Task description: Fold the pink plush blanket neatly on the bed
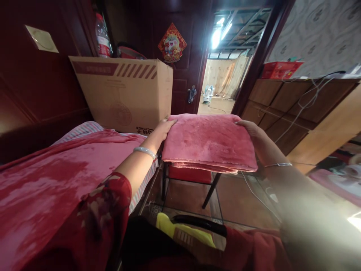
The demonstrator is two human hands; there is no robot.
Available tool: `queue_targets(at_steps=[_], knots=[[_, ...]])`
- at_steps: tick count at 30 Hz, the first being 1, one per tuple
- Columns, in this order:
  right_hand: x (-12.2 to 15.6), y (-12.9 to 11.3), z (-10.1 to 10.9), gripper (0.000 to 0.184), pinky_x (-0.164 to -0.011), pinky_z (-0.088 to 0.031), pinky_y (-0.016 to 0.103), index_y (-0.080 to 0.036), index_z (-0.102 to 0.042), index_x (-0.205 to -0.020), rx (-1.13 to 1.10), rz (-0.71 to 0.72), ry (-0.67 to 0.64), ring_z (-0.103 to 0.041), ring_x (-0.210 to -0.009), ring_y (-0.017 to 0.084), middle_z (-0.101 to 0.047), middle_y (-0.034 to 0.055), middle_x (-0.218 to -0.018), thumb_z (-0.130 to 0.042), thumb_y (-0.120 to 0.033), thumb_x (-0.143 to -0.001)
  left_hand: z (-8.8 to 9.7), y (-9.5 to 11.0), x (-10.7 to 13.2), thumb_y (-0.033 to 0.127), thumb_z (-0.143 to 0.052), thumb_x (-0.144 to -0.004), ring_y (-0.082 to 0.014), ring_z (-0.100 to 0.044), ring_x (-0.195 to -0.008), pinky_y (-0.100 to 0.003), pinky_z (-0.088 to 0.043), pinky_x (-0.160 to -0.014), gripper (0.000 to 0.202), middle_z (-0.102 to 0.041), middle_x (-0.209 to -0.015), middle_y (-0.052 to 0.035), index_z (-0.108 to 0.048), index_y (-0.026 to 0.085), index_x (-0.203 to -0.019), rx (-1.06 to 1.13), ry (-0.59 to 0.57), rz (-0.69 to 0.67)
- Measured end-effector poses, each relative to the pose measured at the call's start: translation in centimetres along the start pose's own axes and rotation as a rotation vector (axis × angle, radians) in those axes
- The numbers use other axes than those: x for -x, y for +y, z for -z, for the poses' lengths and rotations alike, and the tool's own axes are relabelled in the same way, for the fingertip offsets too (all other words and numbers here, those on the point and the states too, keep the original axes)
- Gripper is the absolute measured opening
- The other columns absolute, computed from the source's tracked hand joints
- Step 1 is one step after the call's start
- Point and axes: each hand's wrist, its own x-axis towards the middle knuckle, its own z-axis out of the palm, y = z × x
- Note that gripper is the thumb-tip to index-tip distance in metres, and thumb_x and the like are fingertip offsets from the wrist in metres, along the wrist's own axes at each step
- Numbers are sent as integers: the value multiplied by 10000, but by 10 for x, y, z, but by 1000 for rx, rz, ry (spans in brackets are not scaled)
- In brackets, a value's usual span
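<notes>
A folded pink plush blanket [208, 143] lies flat between my two hands, above a dark metal-legged stool with a red seat [189, 175]. My left hand [164, 128] grips the blanket's left edge, thumb on top. On the blanket's right edge sits my right hand [251, 130], fingers curled over the far corner. Each wrist wears a bangle.
A bed with a red-pink cover [56, 180] fills the left. A large cardboard box [126, 94] stands behind it against a dark wood wall. Wooden drawers [284, 105] with trailing cables line the right. An open doorway [220, 82] lies ahead. A yellow item [180, 229] lies below.
</notes>
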Motion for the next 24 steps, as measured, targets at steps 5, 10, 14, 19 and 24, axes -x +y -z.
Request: queue_targets(at_steps=[5, 10, 14, 19, 24], knots=[[-7, 6, 11, 415, -759, -606, 488, -110, -710, -1217, 9, -63, -11, -729, -842, 318, -770, 150, -968, -599, -297, -863, 4, 1, 6, 334, -826, -725, -314, -714, -1058, -419, -560, -928, 346, -775, -1011, -146, -727, 148, -1000, -78, -14, -61], [-5, -6, 14, 576, -1059, -469, 601, -157, -624, -1397, 489, 204, 96, -625, -1221, 400, -693, 189, -1282, -580, -460, -909, -1, 11, 22, 334, -691, -862, -323, -499, -1406, -466, -364, -1183, 567, -579, -1479, -192, -592, 142, -1386, -549, 73, -410], [8, -26, -3, 654, -1140, -360, 660, -274, -503, -1522, 644, 527, 28, -435, -1428, 424, -493, 126, -1565, -494, -607, -959, -19, 19, 48, 479, -602, -942, -361, -299, -1530, -570, -184, -1250, 668, -399, -1639, -142, -453, 232, -1544, -1073, -31, -739], [18, -26, -31, 738, -1184, -319, 636, -308, -433, -1573, 737, 580, -207, -433, -1439, 405, -469, 103, -1590, -455, -703, -950, -31, 8, 66, 600, -585, -932, -417, -230, -1551, -647, -168, -1236, 739, -324, -1681, -126, -423, 274, -1576, -1411, -267, -776], [17, -15, -38, 716, -1176, -345, 619, -335, -443, -1569, 727, 580, -185, -471, -1412, 396, -518, 87, -1553, -448, -705, -956, -28, -5, 63, 592, -554, -956, -400, -221, -1560, -649, -218, -1230, 753, -273, -1703, -110, -344, 293, -1615, -1461, -253, -734]])
